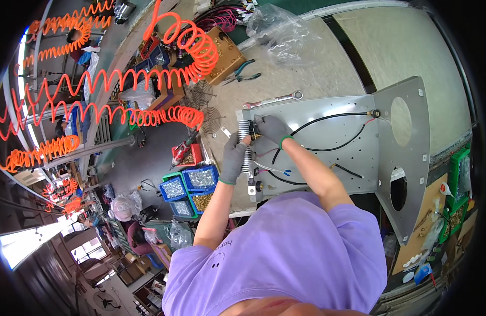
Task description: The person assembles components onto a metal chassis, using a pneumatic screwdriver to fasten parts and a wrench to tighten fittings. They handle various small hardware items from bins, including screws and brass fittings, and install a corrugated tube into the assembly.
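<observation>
A bent grey sheet-metal panel [353,162] lies on the bench before me, with round cutouts in its upright right flange. Along its left edge runs a ribbed silver tube [246,164]. My left hand [233,160], in a grey glove, closes on that tube from the left. Opposite it, my right hand [272,129], gloved too, has its fingers bent at a small dark fitting [254,129] beside the tube; the fingers partly hide it. A black hose [327,117] curves across the panel to a brass-coloured fitting [375,113]. Thin wires with blue ends [286,173] lie below my right wrist.
Beyond the panel lie a combination wrench [274,99], pliers [245,72] and clear plastic bags [282,34]. Round wire guards [213,120] are at the left. A red power driver [183,150] hangs from an orange coiled hose [186,117], near blue bins of screws [202,179].
</observation>
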The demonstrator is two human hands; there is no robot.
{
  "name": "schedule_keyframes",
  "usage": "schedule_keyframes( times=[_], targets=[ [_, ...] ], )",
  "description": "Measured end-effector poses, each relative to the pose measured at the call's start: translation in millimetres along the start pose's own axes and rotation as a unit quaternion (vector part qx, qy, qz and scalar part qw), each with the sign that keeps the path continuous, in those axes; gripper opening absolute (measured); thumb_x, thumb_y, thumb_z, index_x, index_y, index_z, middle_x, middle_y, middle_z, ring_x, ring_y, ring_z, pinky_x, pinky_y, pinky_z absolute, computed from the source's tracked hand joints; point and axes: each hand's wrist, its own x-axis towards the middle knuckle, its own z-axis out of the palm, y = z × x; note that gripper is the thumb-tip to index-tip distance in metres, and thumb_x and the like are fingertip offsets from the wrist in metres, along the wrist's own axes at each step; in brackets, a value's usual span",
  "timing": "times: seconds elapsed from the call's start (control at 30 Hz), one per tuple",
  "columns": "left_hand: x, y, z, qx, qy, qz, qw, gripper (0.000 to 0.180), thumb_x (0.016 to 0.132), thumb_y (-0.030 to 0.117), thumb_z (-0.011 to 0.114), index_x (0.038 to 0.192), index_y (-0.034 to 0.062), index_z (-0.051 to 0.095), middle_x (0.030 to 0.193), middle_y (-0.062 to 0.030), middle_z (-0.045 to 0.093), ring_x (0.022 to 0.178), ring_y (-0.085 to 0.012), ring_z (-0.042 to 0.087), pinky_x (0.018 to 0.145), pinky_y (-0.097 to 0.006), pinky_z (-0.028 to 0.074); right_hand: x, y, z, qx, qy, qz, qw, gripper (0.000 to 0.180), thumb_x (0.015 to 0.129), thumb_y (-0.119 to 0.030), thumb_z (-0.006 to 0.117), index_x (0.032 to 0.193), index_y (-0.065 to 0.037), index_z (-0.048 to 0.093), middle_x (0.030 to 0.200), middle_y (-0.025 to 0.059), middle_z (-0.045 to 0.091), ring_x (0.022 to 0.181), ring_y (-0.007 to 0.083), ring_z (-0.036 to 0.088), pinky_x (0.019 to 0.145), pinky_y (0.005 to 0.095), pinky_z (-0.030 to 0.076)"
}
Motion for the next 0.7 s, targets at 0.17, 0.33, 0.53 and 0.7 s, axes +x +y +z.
schedule_keyframes(
  times=[0.17,0.33,0.53,0.7],
  targets=[
    [0,1,-4,-0.011,-0.007,0.0,1.0,0.028,0.089,0.022,0.058,0.106,0.0011,0.052,0.079,-0.0067,0.058,0.052,-0.0145,0.058,0.044,-0.026,0.047,-4,3,-2,0.016,0.008,-0.019,1.0,0.055,0.089,-0.051,0.039,0.095,-0.003,0.065,0.091,0.0194,0.065,0.088,0.0354,0.062,0.08,0.0442,0.047],
    [5,-7,-11,-0.006,-0.017,0.004,1.0,0.028,0.089,0.022,0.057,0.107,0.0011,0.051,0.08,-0.0069,0.058,0.053,-0.0146,0.059,0.046,-0.026,0.048,5,-1,1,-0.012,0.008,0.018,1.0,0.056,0.088,-0.052,0.039,0.094,-0.003,0.065,0.089,0.0199,0.066,0.084,0.0357,0.062,0.078,0.0436,0.046],
    [5,-9,-16,-0.042,-0.031,-0.002,0.999,0.034,0.09,0.018,0.056,0.118,0.0001,0.049,0.084,-0.0078,0.058,0.057,-0.0153,0.06,0.049,-0.027,0.05,-2,1,5,-0.042,0.028,-0.043,0.998,0.057,0.09,-0.052,0.039,0.097,-0.002,0.065,0.09,0.0195,0.066,0.086,0.0345,0.063,0.079,0.0435,0.046],
    [4,-4,-16,-0.071,-0.053,-0.013,0.996,0.035,0.091,0.018,0.055,0.119,-0.0003,0.047,0.083,-0.0086,0.058,0.055,-0.0178,0.061,0.049,-0.028,0.051,3,5,-3,0.024,-0.001,-0.023,0.999,0.055,0.09,-0.051,0.04,0.093,-0.003,0.066,0.09,0.0191,0.066,0.085,0.0341,0.063,0.078,0.0431,0.046]
  ],
)
